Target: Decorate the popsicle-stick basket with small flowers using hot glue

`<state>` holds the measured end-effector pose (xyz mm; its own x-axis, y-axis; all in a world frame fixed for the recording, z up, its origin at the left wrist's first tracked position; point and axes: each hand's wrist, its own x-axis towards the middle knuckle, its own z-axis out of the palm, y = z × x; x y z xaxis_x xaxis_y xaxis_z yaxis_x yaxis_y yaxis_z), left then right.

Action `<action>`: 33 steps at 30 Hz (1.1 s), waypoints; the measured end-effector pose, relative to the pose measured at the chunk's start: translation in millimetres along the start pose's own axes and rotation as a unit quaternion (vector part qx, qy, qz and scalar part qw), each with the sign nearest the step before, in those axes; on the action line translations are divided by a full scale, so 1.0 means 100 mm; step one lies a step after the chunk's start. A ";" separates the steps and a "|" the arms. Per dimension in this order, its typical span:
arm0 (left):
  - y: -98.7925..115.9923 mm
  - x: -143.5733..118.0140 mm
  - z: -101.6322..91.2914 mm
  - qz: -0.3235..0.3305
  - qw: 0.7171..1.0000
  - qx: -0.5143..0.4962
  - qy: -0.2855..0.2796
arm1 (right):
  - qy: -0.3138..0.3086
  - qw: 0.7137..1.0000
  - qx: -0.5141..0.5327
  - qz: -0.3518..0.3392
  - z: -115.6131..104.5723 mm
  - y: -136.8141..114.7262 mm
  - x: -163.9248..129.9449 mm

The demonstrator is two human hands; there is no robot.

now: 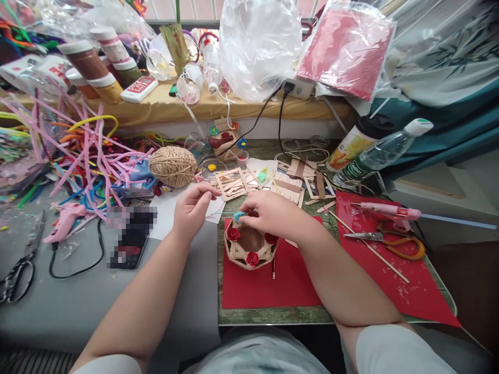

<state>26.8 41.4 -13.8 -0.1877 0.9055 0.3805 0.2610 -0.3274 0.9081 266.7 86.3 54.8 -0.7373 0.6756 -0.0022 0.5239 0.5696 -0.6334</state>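
**Hands at a small twine basket on a cluttered craft desk**

A green-topped desk (pixel 273 314) ran across the view, its far edge crowded with craft supplies. On the near half lay a red sheet (pixel 268 288), square to the desk's front edge. A second red sheet (pixel 413 291) covered the right side and carried a pink glue gun (pixel 390 211), its long axis running left to right with the nozzle toward the desk's left, and orange-handled scissors (pixel 393 241) pointing left as well. A ball of twine (pixel 172 166) sat beyond the desk's far-left corner, beside a tangle of pipe cleaners (pixel 86 156).

At the red sheet's far-left corner stood a small round basket (pixel 249 246), upright, mouth facing up, with red roses around its rim; being round, it had no clear long axis. The right hand (pixel 273 213) rested over its far rim, fingers pinched on a small blue flower (pixel 238 215). The left hand (pixel 193 208) hovered just left of the basket, fingers curled closed, pinching something too fine to tell.
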 end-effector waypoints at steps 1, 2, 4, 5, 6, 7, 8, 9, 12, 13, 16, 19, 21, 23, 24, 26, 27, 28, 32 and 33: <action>0.01 -0.01 0.00 0.004 1.000 0.011 -0.017 | 0.004 1.000 0.004 0.000 0.00 -0.01 0.00; 0.03 -0.02 -0.01 0.011 0.999 0.023 -0.031 | 0.014 1.000 0.011 0.002 -0.01 -0.01 -0.01; 0.08 -0.03 -0.03 0.043 0.997 0.051 -0.050 | 0.044 0.998 0.048 0.018 -0.05 -0.03 -0.02; 0.11 -0.03 -0.03 0.071 0.993 0.069 -0.065 | 0.055 0.995 0.078 0.029 -0.08 -0.05 -0.03; 0.15 -0.03 -0.03 0.106 0.986 0.095 -0.087 | 0.060 0.991 0.113 0.039 -0.10 -0.05 -0.05; 0.19 -0.04 -0.03 0.143 0.974 0.129 -0.115 | 0.056 0.986 0.150 0.045 -0.13 -0.06 -0.06; 0.22 -0.04 -0.02 0.180 0.959 0.169 -0.143 | 0.046 0.980 0.187 0.045 -0.14 -0.07 -0.06; 0.26 -0.05 -0.01 0.211 0.941 0.209 -0.165 | 0.033 0.974 0.219 0.043 -0.15 -0.07 -0.07; 0.30 -0.07 0.02 0.260 0.908 0.287 -0.160 | 0.011 0.951 0.308 0.033 -0.13 -0.08 -0.05; 0.29 -0.08 0.02 0.267 0.906 0.294 -0.145 | 0.012 0.942 0.335 0.033 -0.12 -0.08 -0.04; 0.26 -0.09 -0.01 0.277 0.908 0.294 -0.108 | 0.020 0.918 0.394 0.039 -0.07 -0.08 -0.01; 0.25 -0.08 -0.01 0.291 0.905 0.297 -0.087 | 0.019 0.907 0.418 0.042 -0.01 -0.07 0.02; 0.26 -0.08 0.00 0.282 0.906 0.305 -0.080 | 0.029 0.904 0.424 0.039 0.02 -0.07 0.04; 0.27 -0.07 0.02 0.261 0.908 0.316 -0.087 | 0.052 0.903 0.425 0.034 0.04 -0.06 0.05; 0.27 -0.07 0.02 0.253 0.906 0.324 -0.095 | 0.064 0.902 0.427 0.033 0.05 -0.06 0.05; 0.25 -0.06 0.02 0.250 0.899 0.343 -0.110 | 0.074 0.896 0.437 0.031 0.06 -0.05 0.06; 0.24 -0.05 0.01 0.253 0.895 0.349 -0.115 | 0.075 0.891 0.446 0.032 0.06 -0.04 0.07; 0.22 -0.05 0.00 0.255 0.894 0.349 -0.121 | 0.075 0.888 0.453 0.033 0.05 -0.03 0.08; 0.17 -0.02 -0.04 0.228 0.928 0.263 -0.134 | 0.105 0.886 0.450 0.041 -0.04 0.00 0.05; 0.16 -0.01 -0.05 0.205 0.944 0.227 -0.124 | 0.121 0.889 0.440 0.041 -0.08 0.00 0.03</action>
<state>26.6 33.5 1.1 0.2289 0.7820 0.5797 0.6528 -0.5651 0.5045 267.4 92.1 61.4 -0.5431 0.8394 0.0219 -0.0437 -0.0022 -0.9990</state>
